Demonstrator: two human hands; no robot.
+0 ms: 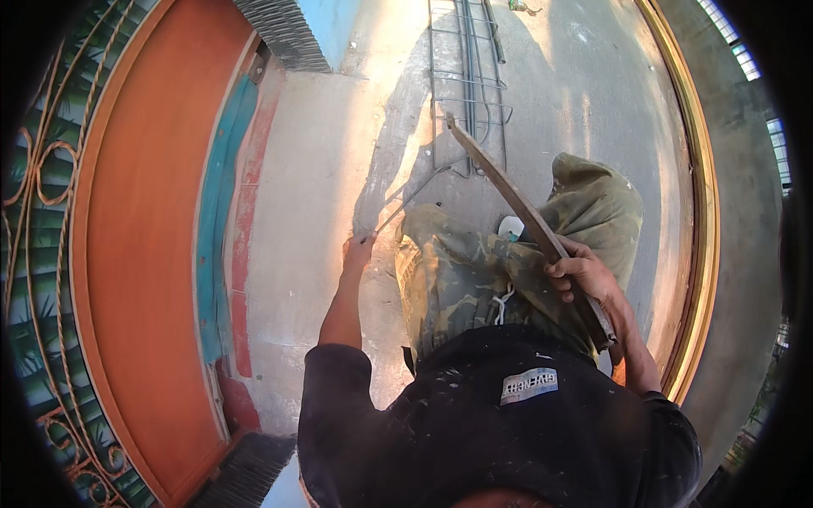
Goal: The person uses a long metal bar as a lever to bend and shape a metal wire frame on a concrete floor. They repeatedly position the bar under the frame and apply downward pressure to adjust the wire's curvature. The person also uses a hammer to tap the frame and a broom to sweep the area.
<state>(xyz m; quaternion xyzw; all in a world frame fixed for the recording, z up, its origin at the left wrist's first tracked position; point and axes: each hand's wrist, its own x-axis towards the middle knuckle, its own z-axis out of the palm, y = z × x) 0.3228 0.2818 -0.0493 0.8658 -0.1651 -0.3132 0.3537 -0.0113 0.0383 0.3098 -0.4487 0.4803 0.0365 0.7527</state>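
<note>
My left hand (356,252) is closed around the near end of a thin steel rod (413,197), at arm's length on the left. That rod slants up and right towards a rebar cage (434,76) lying on the concrete floor (313,169). My right hand (584,273) grips a long, narrow metal bar (508,191) near its lower end. The bar crosses diagonally in front of my bent, camouflage-trousered legs (457,254), and its far tip overlaps the cage's near end. Whether the tip touches the rod or the cage I cannot tell.
An orange wall panel (161,212) with a teal strip (222,220) stands at the left, beside ornamental ironwork (55,203). A ribbed block (288,34) juts in at the upper left. Yellowish edging (701,186) bounds the right side. A small white object (511,227) shows between my legs.
</note>
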